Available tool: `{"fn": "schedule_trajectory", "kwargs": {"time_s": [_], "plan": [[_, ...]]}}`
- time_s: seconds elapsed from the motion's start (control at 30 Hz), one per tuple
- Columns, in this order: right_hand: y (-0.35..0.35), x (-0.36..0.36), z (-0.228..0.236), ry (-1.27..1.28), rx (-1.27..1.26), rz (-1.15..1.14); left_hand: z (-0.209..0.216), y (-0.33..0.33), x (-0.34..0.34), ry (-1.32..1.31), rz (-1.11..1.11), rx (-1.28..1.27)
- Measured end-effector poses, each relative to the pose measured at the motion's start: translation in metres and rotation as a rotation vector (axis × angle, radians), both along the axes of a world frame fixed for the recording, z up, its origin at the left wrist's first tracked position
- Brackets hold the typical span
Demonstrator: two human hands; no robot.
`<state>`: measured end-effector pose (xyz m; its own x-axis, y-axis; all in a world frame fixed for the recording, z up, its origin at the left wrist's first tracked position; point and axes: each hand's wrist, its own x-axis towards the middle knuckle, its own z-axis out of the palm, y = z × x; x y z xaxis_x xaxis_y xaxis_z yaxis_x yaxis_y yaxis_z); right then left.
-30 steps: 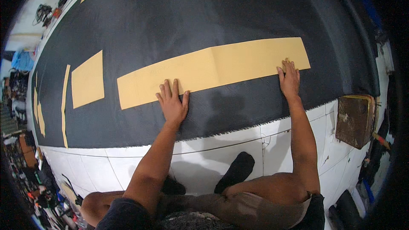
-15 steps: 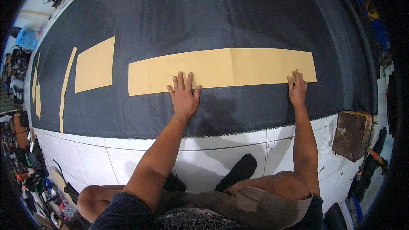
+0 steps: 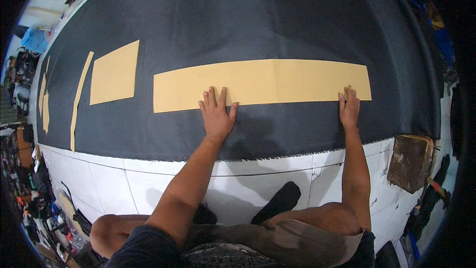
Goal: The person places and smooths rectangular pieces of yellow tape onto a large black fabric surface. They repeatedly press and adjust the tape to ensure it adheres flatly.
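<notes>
A long tan paper strip (image 3: 297,80), with a faint crease near its middle, lies flat on a wide sheet of black cloth (image 3: 208,30). My left hand (image 3: 217,116) presses on the strip's near edge, left of the crease, fingers spread and palm partly over the cloth. Close to the right end rests my right hand (image 3: 350,109), fingers stretched out with their tips on the paper. Neither hand grips anything that I can see.
Left of the strip lie a four-sided tan paper piece (image 3: 115,73), a narrow paper strip (image 3: 81,104) and smaller pieces. The cloth's frayed near edge meets white floor tiles (image 3: 158,168). A worn brown block (image 3: 409,164) stands at the near right corner. Clutter lines the left side.
The whole view has shifted slightly, moving the strip and hands a little right and down in the picture. Both hands keep their places on the paper, and the crease looks fainter.
</notes>
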<state>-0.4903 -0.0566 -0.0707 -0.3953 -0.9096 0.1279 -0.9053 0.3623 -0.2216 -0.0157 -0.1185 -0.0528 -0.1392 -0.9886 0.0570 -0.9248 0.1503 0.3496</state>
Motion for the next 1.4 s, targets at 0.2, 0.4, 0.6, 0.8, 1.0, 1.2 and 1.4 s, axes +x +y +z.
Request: {"fn": "schedule_trajectory", "kwargs": {"time_s": [0.2, 0.4, 0.6, 0.8, 1.0, 1.2, 1.4], "plan": [[0.000, 0.000, 0.003, 0.002, 0.044, -0.005, 0.004, 0.002, -0.001, 0.012, 0.024, -0.025], [0.000, -0.009, -0.003, 0.021, 0.063, 0.010, 0.005, 0.001, -0.005, -0.054, 0.053, -0.010], [0.000, -0.010, -0.013, 0.048, 0.035, 0.036, 0.011, -0.008, 0.004, -0.007, 0.094, -0.015], [0.001, -0.005, -0.012, 0.055, 0.041, 0.052, 0.026, -0.021, 0.016, -0.078, 0.146, 0.086], [0.002, -0.011, -0.002, -0.037, -0.003, 0.061, 0.050, -0.047, 0.010, -0.122, 0.100, 0.302], [-0.007, 0.009, 0.006, 0.013, -0.101, 0.107, 0.031, -0.056, 0.030, -0.241, 0.050, 0.403], [-0.003, 0.018, 0.019, -0.099, 0.005, -0.025, 0.024, -0.058, 0.026, -0.280, 0.006, 0.315]]}}
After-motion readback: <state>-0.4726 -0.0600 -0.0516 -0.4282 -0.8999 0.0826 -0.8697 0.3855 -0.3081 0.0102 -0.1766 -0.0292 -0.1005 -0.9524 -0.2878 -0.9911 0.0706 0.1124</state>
